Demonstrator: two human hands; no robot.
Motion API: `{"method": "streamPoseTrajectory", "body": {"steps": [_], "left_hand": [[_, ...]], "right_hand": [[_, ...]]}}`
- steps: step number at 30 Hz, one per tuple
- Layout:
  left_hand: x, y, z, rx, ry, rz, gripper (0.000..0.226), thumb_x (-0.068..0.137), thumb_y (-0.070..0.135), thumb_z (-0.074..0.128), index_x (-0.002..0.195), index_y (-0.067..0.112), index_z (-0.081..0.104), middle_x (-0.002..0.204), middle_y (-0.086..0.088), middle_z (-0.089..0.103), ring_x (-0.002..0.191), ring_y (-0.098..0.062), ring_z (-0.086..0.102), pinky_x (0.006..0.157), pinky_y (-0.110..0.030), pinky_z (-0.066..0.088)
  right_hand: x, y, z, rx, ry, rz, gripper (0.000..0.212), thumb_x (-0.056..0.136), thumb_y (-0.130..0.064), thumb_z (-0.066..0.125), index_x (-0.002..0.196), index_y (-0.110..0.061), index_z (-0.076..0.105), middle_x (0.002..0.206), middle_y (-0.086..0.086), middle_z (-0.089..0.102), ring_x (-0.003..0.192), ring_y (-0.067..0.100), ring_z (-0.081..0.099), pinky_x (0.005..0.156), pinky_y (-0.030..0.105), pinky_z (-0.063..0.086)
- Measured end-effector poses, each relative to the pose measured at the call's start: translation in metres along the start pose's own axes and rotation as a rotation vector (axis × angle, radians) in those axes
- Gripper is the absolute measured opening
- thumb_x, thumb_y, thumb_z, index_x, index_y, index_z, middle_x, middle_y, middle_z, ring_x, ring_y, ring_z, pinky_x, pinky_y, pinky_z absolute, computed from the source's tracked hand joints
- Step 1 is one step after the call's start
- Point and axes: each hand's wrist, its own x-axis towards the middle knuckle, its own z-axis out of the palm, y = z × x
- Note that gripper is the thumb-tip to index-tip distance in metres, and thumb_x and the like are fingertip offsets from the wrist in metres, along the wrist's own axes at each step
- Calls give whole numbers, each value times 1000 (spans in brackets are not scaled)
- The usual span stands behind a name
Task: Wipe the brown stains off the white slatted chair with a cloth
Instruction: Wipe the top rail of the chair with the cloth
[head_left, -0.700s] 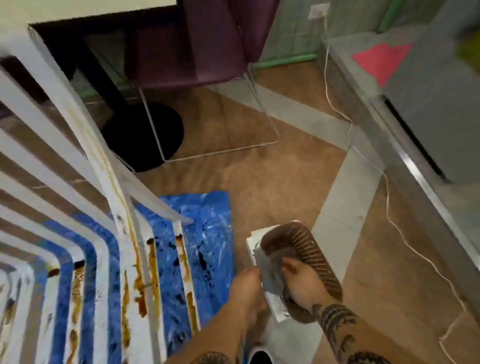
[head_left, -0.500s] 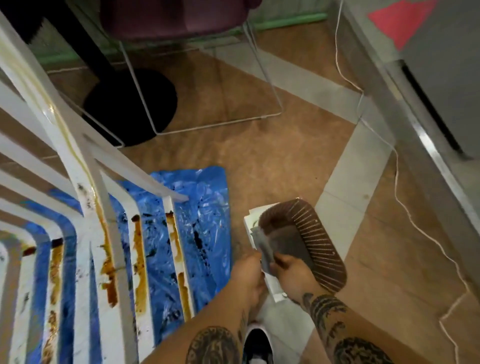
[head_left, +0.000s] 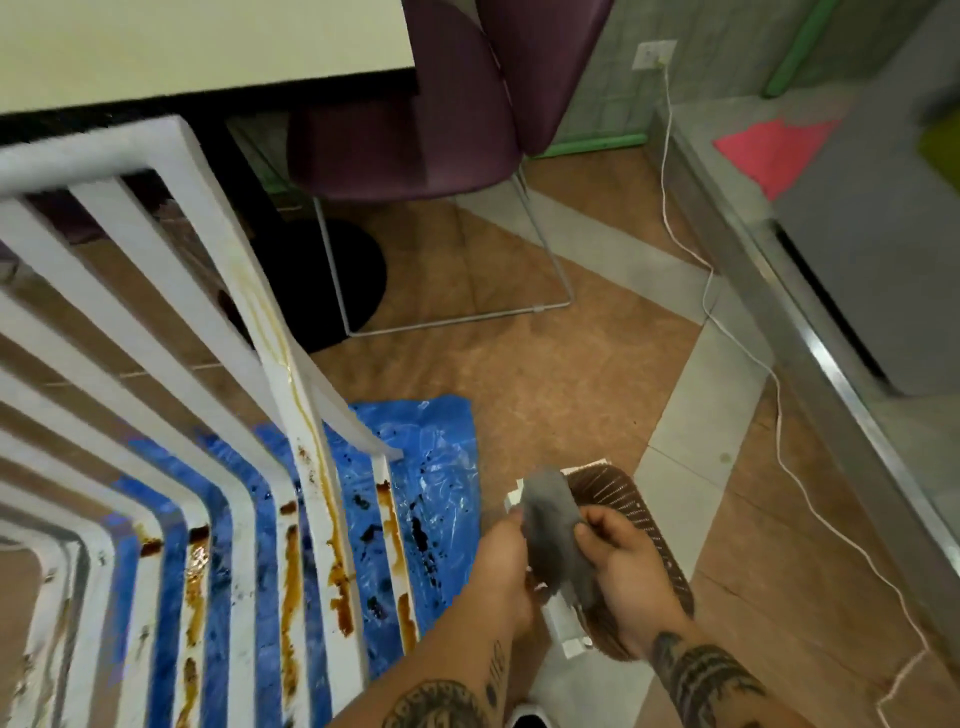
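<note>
Filling the left half of the view, the white slatted chair (head_left: 156, 322) is standing over a blue plastic sheet (head_left: 441, 457) that is lying on the brown and grey floor (head_left: 519, 374). Its long white slats are running down toward the bottom edge, and brown stains (head_left: 340, 577) are streaking along them in drips and blotches (thickest low down, thinning to a pale amber trickle higher up one slat), with dark specks scattered beside them and on the sheet below. Behind the chair, a purple chair (head_left: 405, 119) on a thin wire frame is sitting under a pale tabletop (head_left: 197, 41), and a white cable (head_left: 748, 358) is trailing from a wall socket across the floor on the right. Just right of the blue sheet, a brown ribbed basket (head_left: 639, 514) is resting on the floor with something white and flat under it. Above the basket, both hands are gripping a grey cloth (head_left: 553, 535): the left hand (head_left: 501, 561) is closing on its left edge, and the right hand (head_left: 623, 566) is pinching its right side with thumb and curled fingers. The cloth is bunching upright between them, near the stained slats but not touching them.
</note>
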Motion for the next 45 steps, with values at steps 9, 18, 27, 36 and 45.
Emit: {"method": "streamPoseTrajectory", "body": {"steps": [9,18,27,36,45], "left_hand": [[-152,116,-29,70,-76,462,13,96,10,59,105,8,68,99,-15,75,95,-33,72,85,-50,60],[-395,246,-137,144,-136,906,15,97,12,63,111,17,63,109,-9,73,102,-28,69,92,-50,57],[-554,296,-225,231,-11,1236,12,93,27,68,102,19,70,106,-4,76,102,-26,71,95,-50,56],[-659,294,-266,313,173,1576,8,93,19,70,89,24,74,80,6,73,76,-12,66,70,-30,52],[-691,266,-280,396,-20,1571,6,99,11,61,101,6,63,92,-9,63,86,-20,60,80,-38,48]], "right_hand": [[-93,-160,63,186,-59,-272,11,92,9,59,88,-1,64,83,18,70,75,27,64,72,37,52],[-237,-349,181,33,-254,-520,43,92,-32,66,99,10,60,98,29,69,82,26,67,68,35,58],[-342,-442,278,-95,-327,-806,15,97,-21,66,105,-8,69,101,12,77,94,25,74,86,46,60],[-421,-484,302,-188,-409,-1049,33,76,-28,82,67,-24,50,74,-4,58,74,16,55,72,40,46],[-444,-469,287,-124,-747,-926,50,84,-28,79,124,-18,50,94,21,63,82,25,65,75,41,52]]}}
